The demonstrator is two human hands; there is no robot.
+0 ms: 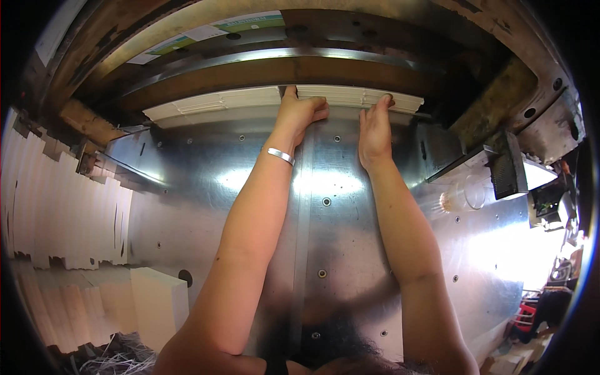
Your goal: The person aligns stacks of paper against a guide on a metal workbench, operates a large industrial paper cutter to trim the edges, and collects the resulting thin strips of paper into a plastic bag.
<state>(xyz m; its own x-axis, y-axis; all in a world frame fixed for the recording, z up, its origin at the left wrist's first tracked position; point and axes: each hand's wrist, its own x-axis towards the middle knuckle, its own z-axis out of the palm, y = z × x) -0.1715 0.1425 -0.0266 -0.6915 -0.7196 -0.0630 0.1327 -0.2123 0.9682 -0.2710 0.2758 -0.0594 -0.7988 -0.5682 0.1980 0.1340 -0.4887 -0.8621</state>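
Note:
Both my arms reach forward over a metal machine table (325,237) to a long, low stack of off-white paper sheets (219,103) lying under a dark beam. My left hand (301,112) presses at the middle of the stack's near edge. Its thumb points up against the stack, and the bent fingers point right, apart from the thumb. To its right, my right hand (376,134) has its fingers stretched out, the tips touching the near side of the stack. Neither hand grips anything.
A worn metal beam (300,69) spans the machine above the stack. Tall piles of white paper (56,187) stand at the left, with a white block (159,300) nearer me. At the right, a clear cup (465,195) sits beside a dark metal bracket (509,169).

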